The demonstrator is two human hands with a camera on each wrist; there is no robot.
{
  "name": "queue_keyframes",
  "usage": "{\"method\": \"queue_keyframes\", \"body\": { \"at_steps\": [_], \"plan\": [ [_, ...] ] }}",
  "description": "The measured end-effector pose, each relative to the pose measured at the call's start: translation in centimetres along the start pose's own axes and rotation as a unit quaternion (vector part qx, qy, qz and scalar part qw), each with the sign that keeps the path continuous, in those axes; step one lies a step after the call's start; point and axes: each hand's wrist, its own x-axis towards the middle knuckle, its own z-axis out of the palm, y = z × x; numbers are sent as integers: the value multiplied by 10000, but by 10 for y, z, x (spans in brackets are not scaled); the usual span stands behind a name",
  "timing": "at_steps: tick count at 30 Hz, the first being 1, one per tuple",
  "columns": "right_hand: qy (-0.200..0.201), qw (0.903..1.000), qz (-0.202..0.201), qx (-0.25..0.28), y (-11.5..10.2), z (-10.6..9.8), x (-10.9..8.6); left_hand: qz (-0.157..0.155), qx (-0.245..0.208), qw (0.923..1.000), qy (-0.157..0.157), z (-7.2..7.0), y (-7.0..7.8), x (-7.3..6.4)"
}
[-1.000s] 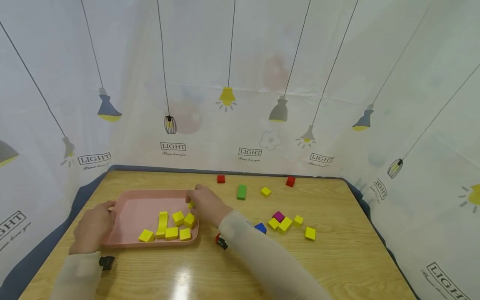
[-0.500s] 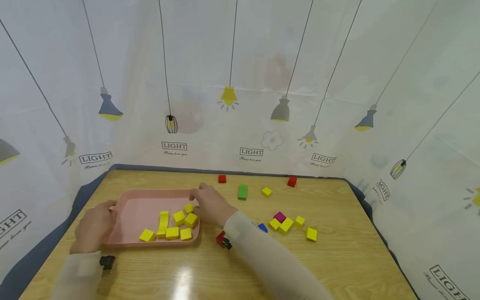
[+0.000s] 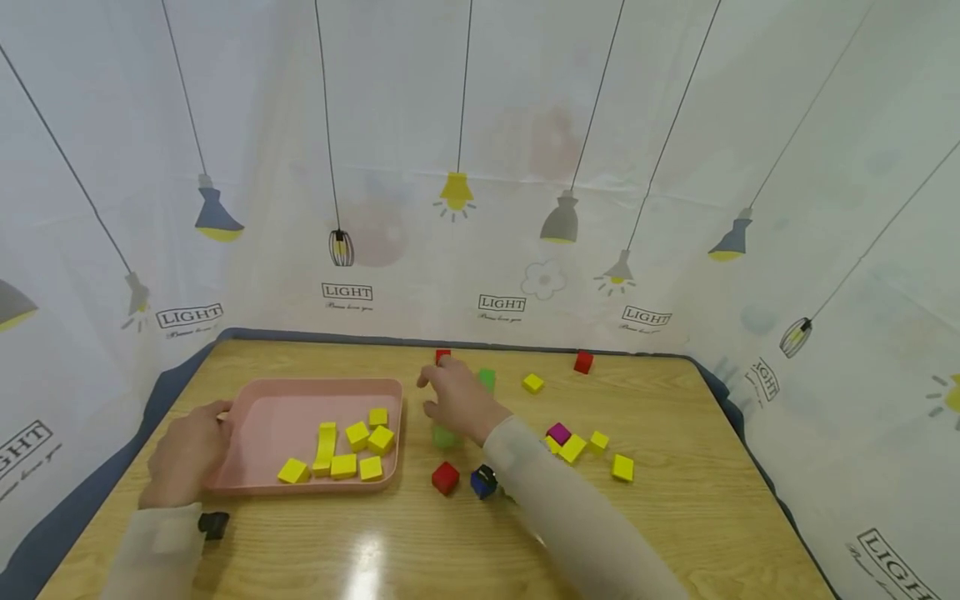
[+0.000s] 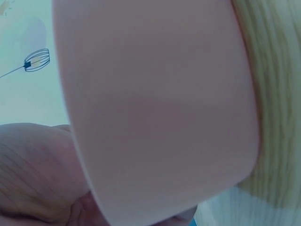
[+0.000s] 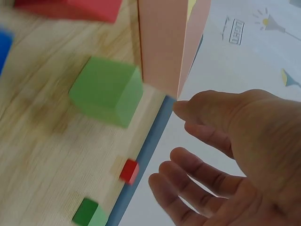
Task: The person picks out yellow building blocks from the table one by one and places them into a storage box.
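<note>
On the left of the table lies a pink tray (image 3: 281,425), with several yellow blocks (image 3: 343,467) gathered toward its front and right. My left hand (image 3: 187,454) grips the tray's left rim; in the left wrist view the tray wall (image 4: 160,122) covers most of that hand. To the right of the tray, my right hand (image 3: 465,402) is over the table with spread, bent fingers and nothing in them. Close under it sits a light green block (image 5: 103,92), partly hidden in the head view. A red block (image 3: 443,354) lies just beyond its fingertips.
Nearer the front are a red block (image 3: 446,478) and a blue block (image 3: 480,483), partly covered by the wrist camera. Farther right lie a purple block (image 3: 558,433), several yellow blocks (image 3: 622,467) and another red block (image 3: 584,362). A printed white curtain (image 3: 420,275) surrounds the table.
My right hand has let go of a yellow block in the tray's back right corner and moved right, out over the table. The left hand stays on the rim.
</note>
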Motion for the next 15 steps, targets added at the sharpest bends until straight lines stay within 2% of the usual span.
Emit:
{"method": "queue_keyframes", "body": {
  "at_steps": [8, 15],
  "plan": [
    [-27, 9973, 716, 180, 35, -9, -10, -41, -4, 10000, -3, 0, 0, 0],
    [195, 9940, 1074, 9, 67, -14, -20, -31, -21, 10000, 33, 1, 0, 1]
  ]
}}
